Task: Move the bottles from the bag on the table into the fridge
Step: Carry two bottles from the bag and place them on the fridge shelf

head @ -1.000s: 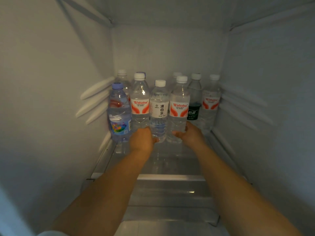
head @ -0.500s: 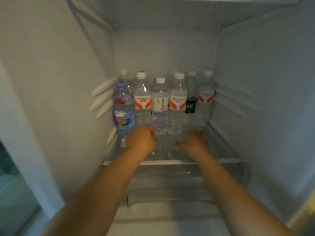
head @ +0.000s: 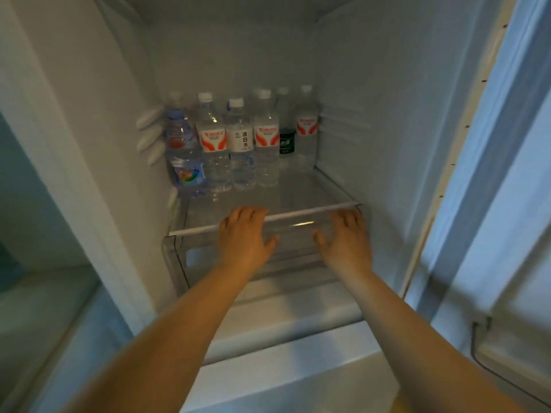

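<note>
Clear plastic water bottles (head: 238,144) stand upright in rows at the back of the fridge's glass shelf (head: 298,192), toward its left side. Both hands are empty with fingers spread: left hand (head: 243,236) over the shelf's front edge, right hand (head: 347,238) just beside it.
</note>
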